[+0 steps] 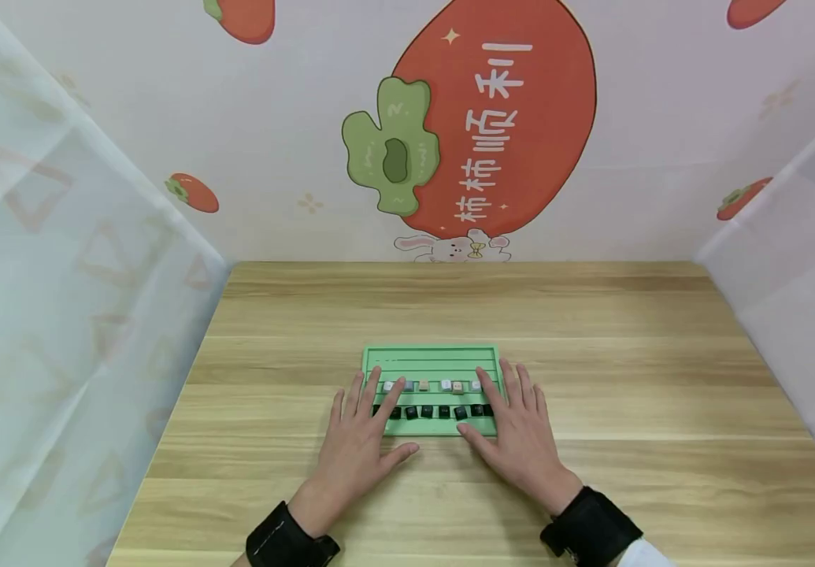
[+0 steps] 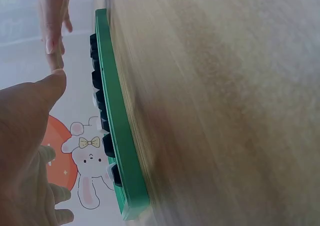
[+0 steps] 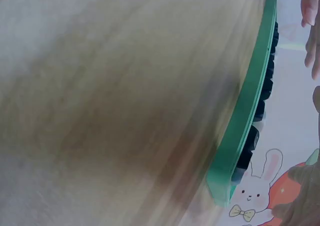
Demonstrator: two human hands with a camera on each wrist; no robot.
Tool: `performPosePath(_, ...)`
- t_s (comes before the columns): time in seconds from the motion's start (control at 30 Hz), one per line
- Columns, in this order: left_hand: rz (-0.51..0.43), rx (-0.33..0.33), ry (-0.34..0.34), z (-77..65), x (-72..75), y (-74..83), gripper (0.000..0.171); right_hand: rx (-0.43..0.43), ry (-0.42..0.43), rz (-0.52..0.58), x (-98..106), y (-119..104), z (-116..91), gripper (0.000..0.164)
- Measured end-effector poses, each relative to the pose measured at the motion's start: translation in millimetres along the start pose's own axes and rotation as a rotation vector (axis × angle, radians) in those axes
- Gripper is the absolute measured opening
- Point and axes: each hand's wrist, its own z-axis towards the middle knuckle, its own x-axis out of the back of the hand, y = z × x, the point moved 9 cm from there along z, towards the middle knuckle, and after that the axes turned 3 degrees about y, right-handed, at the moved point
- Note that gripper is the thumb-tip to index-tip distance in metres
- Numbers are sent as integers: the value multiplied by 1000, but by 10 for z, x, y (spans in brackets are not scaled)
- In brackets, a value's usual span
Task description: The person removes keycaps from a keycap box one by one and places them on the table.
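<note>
A flat green tray (image 1: 430, 359) with ridged rows lies on the wooden table. Its front row holds several black keycaps (image 1: 427, 412), some a little tilted, and a row behind them carries white, grey and beige keycaps (image 1: 446, 385). My left hand (image 1: 352, 445) is spread with straight fingers that overlap the tray's left end in the head view. At the right end, my right hand (image 1: 520, 445) is spread the same way, thumb near the front edge. Nothing is gripped by either hand. From the left wrist view, the black keycaps (image 2: 99, 95) stick up above the tray's side wall.
Bare wooden table (image 1: 634, 378) surrounds the tray. A printed backdrop (image 1: 272, 142) with a large red fruit stands behind the table, and pale curtains (image 1: 60, 299) hang at both sides. Black bands (image 1: 591, 526) wrap both wrists.
</note>
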Motion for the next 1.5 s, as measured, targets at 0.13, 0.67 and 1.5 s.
performPosePath(0.13, 0, -3, -2, 0, -13, 4, 90, -2, 8, 27, 38, 17, 19, 82)
performPosePath(0.67, -76, -57, 82, 75, 63, 141, 87, -131, -25, 125, 178, 335, 166, 64)
performPosePath(1.5, -136, -97, 24, 184, 15, 392, 75, -233, -221, 207, -7, 477, 264, 20)
